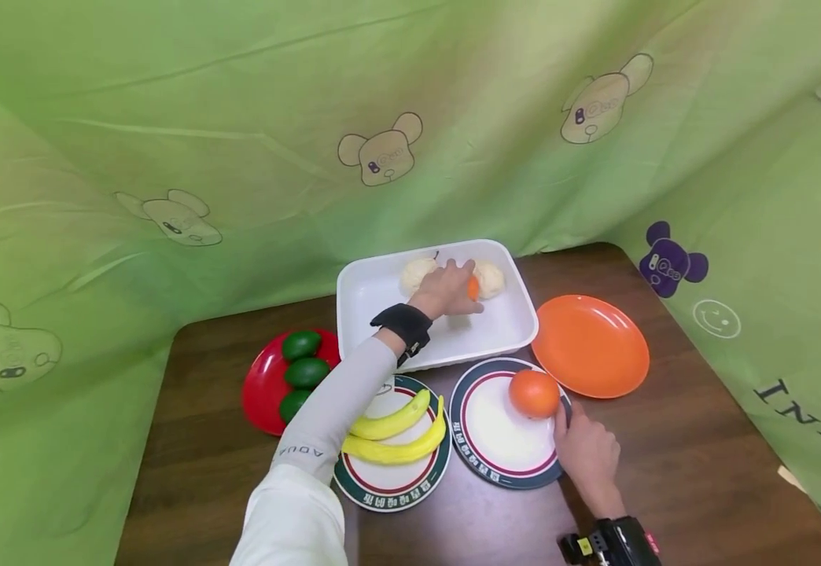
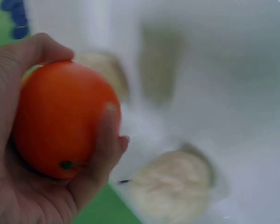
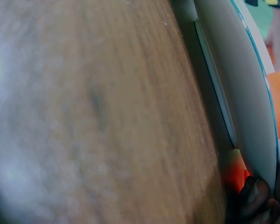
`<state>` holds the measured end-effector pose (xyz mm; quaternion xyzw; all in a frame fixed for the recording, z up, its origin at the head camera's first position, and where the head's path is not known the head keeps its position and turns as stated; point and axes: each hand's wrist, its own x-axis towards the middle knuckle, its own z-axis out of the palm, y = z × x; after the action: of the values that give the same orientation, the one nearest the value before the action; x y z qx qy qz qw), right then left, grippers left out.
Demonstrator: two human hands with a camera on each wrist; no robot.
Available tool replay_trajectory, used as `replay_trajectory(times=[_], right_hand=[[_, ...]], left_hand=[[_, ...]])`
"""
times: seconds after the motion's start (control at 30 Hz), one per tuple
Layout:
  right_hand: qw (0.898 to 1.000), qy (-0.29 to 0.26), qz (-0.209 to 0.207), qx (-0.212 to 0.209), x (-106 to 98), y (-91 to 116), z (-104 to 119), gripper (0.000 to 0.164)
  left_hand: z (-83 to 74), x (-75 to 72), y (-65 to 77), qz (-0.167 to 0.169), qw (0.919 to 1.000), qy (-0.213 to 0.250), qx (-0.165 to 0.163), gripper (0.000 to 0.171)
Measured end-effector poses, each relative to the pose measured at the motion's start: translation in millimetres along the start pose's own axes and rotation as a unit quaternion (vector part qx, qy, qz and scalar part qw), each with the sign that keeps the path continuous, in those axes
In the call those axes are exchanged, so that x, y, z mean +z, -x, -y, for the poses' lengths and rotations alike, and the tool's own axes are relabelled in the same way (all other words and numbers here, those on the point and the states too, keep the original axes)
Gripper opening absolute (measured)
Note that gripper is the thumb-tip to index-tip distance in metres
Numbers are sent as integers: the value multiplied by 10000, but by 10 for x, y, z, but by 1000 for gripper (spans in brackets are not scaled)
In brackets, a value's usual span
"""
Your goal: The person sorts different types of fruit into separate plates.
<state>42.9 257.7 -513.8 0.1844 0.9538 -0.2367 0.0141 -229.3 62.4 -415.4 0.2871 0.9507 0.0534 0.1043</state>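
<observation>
In the head view we see the left hand (image 1: 449, 288) reaching to the upper middle of the frame, over the white tray (image 1: 371, 310). In the left wrist view its thumb and fingers curl round an orange fruit (image 2: 60, 116); we cannot tell whether that fruit touches the tray floor. Two pale lumpy pieces (image 1: 417, 273) (image 1: 490, 280) lie in the tray near this hand.

At lower right we see the right hand (image 1: 586, 448) pinching the edge of a dark-rimmed plate (image 1: 498, 436), its fingertips under the rim in the right wrist view. A second orange fruit (image 1: 534, 394) sits on that plate near the thumb.

Farther out, an orange plate (image 1: 590, 346) lies at right. A patterned plate (image 1: 382, 475) at lower centre bears two bananas (image 1: 391, 420) (image 1: 399, 451), partly behind the left sleeve (image 1: 333, 420). At centre left, a red plate (image 1: 262, 393) holds three dark green fruits (image 1: 302, 344) (image 1: 307, 373) (image 1: 293, 405).
</observation>
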Motion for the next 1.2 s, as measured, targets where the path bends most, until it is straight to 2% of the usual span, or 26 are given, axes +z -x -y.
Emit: replay_trajectory(times=[0.13, 0.3, 0.37, 0.43, 0.53, 0.67, 0.8, 0.87, 0.97, 1.1, 1.2], right_hand=[[10000, 19, -18, 81, -22, 1, -24, 39], [9999, -62, -56, 135, -11, -24, -7, 43], [9998, -76, -56, 157, -7, -29, 4, 46], [9998, -60, -28, 189, -10, -33, 13, 49], [9998, -25, 3, 217, -18, -42, 20, 53], [9997, -24, 36, 235, -17, -57, 15, 54], [9997, -34, 68, 223, -4, -70, 6, 54], [9998, -15, 55, 193, 2, -77, 2, 53], [9999, -7, -8, 142, 8, -79, -3, 52], [9999, -55, -48, 95, 11, -60, -7, 50], [9999, -81, -28, 80, 18, -45, -12, 48]], left_hand=[[-142, -325, 190, -429, 9978, 256, 431, 85], [-262, -792, 550, -973, 9877, 959, 761, 69], [-301, -901, 686, -1013, 9839, 1152, 919, 66], [-344, -928, 803, -880, 9833, 1168, 1083, 66], [-409, -791, 934, -506, 9857, 871, 1350, 72], [-497, -424, 1073, 209, 9864, 319, 1601, 79], [-567, -88, 1187, 790, 9823, 181, 1691, 82], [-589, 42, 1226, 970, 9808, 283, 1665, 82], [-618, 194, 1280, 1130, 9795, 149, 1659, 85], [-660, 359, 1358, 1355, 9760, -131, 1698, 83], [-693, 442, 1421, 1617, 9718, -148, 1711, 81]])
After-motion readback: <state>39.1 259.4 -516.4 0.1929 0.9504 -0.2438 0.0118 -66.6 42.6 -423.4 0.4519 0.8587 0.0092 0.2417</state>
